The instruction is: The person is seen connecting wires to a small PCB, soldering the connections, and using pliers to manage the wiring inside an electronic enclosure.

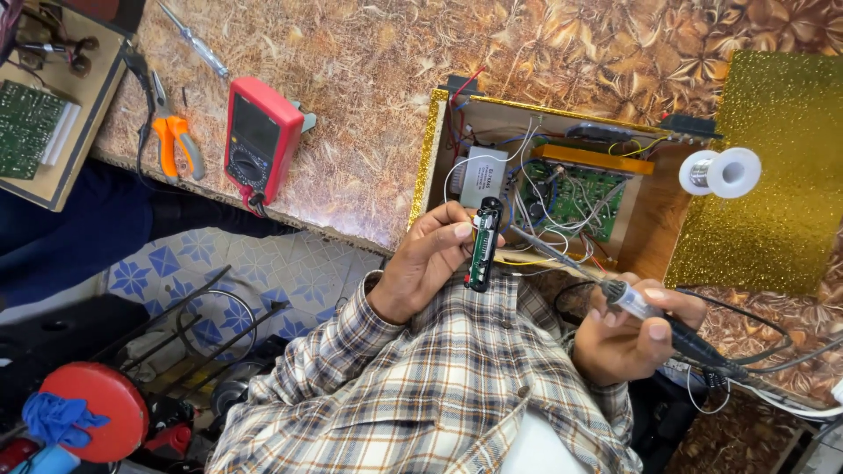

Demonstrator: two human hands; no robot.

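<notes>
My left hand (pixel 426 259) holds a small narrow module (pixel 482 244), a green circuit strip in a black frame, upright at the near edge of an open wooden box (pixel 650 233). My right hand (pixel 628 333) grips a soldering iron (pixel 650 312) by its handle. The iron's thin metal tip (pixel 527 239) points up and left and ends close beside the module. Inside the box lie a green circuit board (pixel 571 193), a grey transformer block (pixel 485 174), an orange strip and several loose wires. My plaid sleeves fill the bottom of the view.
A solder spool (pixel 722 172) rests on a gold glitter sheet (pixel 777 202) right of the box. On the patterned table lie a red multimeter (pixel 259 140), orange-handled pliers (pixel 176 140) and a screwdriver (pixel 195 42). Another circuit board (pixel 26 127) sits far left. The iron's cables trail right.
</notes>
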